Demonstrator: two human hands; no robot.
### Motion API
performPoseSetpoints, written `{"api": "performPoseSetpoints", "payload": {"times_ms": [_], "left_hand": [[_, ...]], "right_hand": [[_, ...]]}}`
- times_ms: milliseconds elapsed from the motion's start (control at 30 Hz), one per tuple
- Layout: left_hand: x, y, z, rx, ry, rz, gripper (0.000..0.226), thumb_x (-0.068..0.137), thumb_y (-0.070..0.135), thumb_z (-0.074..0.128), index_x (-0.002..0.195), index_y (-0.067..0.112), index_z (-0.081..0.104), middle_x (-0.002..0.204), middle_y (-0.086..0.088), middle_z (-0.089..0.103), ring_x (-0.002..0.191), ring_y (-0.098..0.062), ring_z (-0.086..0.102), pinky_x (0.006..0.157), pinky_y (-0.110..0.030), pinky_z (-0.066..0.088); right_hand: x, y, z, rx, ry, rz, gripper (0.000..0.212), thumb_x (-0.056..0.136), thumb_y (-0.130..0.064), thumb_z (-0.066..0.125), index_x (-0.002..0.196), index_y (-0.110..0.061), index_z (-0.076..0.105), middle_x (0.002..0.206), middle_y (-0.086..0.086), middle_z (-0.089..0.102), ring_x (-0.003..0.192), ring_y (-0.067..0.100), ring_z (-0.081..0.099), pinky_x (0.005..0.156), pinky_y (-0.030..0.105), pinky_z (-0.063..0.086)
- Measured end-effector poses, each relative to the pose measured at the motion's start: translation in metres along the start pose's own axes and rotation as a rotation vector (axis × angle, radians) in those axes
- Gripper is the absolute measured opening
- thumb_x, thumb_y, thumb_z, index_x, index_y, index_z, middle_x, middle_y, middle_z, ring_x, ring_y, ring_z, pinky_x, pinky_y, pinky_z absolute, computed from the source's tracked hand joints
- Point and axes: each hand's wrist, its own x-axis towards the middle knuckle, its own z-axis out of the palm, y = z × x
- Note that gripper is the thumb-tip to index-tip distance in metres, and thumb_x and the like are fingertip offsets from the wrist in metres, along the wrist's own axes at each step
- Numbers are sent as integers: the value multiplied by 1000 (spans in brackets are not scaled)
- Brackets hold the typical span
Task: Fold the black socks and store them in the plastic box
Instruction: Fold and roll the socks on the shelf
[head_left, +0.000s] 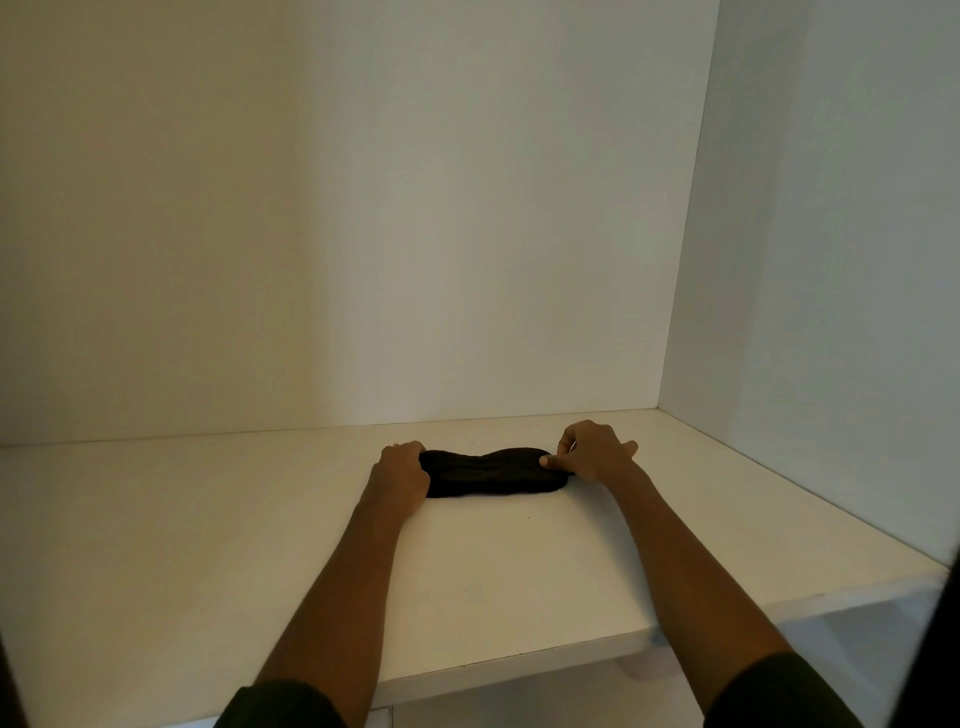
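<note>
Black socks (491, 474) lie flat on the white shelf (208, 545), long axis running left-right, roughly parallel to the back wall (363, 208). Outline pinches in slightly at the middle, rounded end at right; can't tell toe from cuff, or whether it's one sock or a stacked pair. Position: mid-shelf in width, in the far half, short of the back wall with a strip of bare shelf behind. Left hand (401, 474) sits on the left end, fingers curled down and closed over the fabric, covering that end. Right hand (589, 451) is at the right end, thumb and forefinger pinched narrow on the top far edge of the fabric, other fingers curled, little finger sticking out to the right. Both forearms reach in from the near edge, dark sleeves (283, 706) showing at the bottom of the view. Room: wide bare shelf to the left of the socks, less to the right before the right side wall (831, 260), which meets the back wall at a corner far right. Bare surface between the socks and the near front edge of the shelf, which runs diagonally, closer at left, further at right. Below that edge a lower space is visible, detail unclear. A small dark speck sits on the shelf just near of the socks.
</note>
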Motion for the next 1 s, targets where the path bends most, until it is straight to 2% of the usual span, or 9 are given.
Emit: {"api": "performPoseSetpoints", "payload": {"times_ms": [133,200,300,433,533,600,700,767,1000], "left_hand": [[1,1,-1,31,17,5,47,85,-7,37,125,7,57,121,-16,61,89,-24,53,84,-33,48],[-1,6,-3,52,55,35,55,87,-5,38,137,13,48,137,-14,52,116,-28,52,98,-36,45],[-7,21,-3,33,111,112,55,95,1,35,147,20,33,158,-6,27,148,-26,17,115,-39,28],[-14,34,5,70,19,239,53,102,27,33,153,23,18,162,1,13,151,-23,1,119,-39,16],[-12,30,11,252,-109,265,62,102,40,28,154,15,5,163,-4,3,151,-21,-2,121,-36,3],[-7,24,16,333,-176,247,65,101,45,22,154,12,3,163,-6,2,151,-19,-2,121,-35,-1],[-2,18,19,384,-226,213,67,100,48,17,153,10,5,163,-8,4,151,-19,0,122,-35,0],[0,18,19,397,-242,212,67,100,49,17,153,10,5,163,-7,4,151,-19,1,122,-36,0],[0,18,16,401,-270,209,67,100,49,16,153,10,3,163,-7,2,151,-17,-1,122,-36,-1]], "right_hand": [[-2,0,0,-87,63,21,42,73,-54,69,61,-24,43,84,-5,59,88,17,56,94,40,31],[-4,0,-1,-82,70,22,42,73,-53,71,62,-23,44,87,-3,59,85,19,55,86,35,37],[-8,-4,-3,-100,91,24,43,72,-52,73,80,-16,51,92,1,59,82,20,53,71,30,40],[-8,-5,-3,-67,104,6,42,72,-46,76,77,-15,48,88,1,55,79,20,52,66,28,39],[-7,-6,-2,43,94,-80,43,71,-30,80,65,-20,39,72,-6,49,76,18,51,54,20,34],[-6,-9,-1,65,105,-150,43,71,-18,81,63,-21,38,73,-6,49,75,17,50,50,16,31],[-8,-14,4,-24,144,-197,31,73,-13,78,75,-16,47,92,6,62,76,18,52,59,22,40],[-9,-17,6,-98,163,-201,22,76,-15,75,83,-17,54,102,6,64,82,19,56,65,26,40],[-5,-19,6,-68,140,-176,20,75,-16,77,92,-9,71,101,8,71,91,21,66,69,23,46]]}}
